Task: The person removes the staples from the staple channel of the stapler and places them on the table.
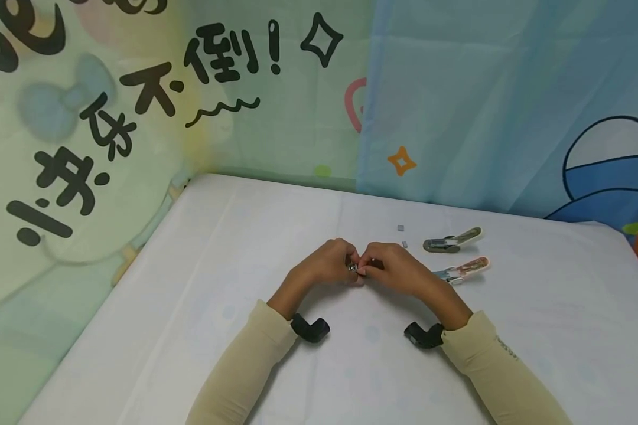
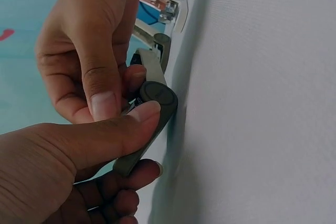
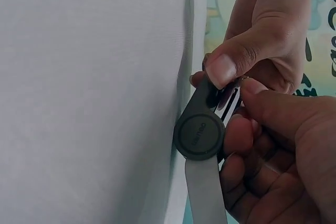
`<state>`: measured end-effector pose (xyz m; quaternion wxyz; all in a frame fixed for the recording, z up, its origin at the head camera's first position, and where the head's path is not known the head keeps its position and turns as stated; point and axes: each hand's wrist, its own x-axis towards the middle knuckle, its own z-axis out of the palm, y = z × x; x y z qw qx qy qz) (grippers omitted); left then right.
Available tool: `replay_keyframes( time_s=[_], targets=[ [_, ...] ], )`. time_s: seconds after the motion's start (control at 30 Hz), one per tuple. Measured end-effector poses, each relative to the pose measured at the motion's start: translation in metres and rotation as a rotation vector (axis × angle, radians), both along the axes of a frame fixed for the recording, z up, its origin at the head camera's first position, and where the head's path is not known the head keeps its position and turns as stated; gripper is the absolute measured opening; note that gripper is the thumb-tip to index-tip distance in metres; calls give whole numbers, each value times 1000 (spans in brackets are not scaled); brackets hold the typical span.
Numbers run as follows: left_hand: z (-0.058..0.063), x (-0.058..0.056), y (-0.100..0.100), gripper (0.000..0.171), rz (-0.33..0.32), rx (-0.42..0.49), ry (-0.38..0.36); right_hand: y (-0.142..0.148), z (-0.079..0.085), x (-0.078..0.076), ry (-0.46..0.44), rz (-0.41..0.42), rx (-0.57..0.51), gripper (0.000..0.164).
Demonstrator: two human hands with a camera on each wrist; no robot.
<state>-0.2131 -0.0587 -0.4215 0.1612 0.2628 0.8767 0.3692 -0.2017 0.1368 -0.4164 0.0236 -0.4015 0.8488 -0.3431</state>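
Both hands meet over the white table around one small stapler, dark grey-green with a round pivot cap and a pale handle. My left hand grips its dark end, thumb on top and fingers beneath. In the right wrist view the stapler's open metal rail shows beside the cap. My right hand has its thumb tip at that rail, with curled fingers against the stapler's side. I cannot tell whether a small piece sits in the right pinch.
Right of the hands lie a grey-green stapler and a pink and blue stapler. Two small grey pieces, like staple strips, lie behind the right hand. Printed cloth hangs along the table's back and left edges.
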Motion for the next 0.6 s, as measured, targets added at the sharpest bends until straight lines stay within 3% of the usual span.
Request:
replay_keyframes(
  time_s=[0.33,0.6],
  targets=[
    [-2,-2,1,13,-25,-33,31,-3,4,2,-5,4,89,6],
    [-1,0,3,14,-20,-19,16,-1,6,2,-16,11,61,5]
  ],
)
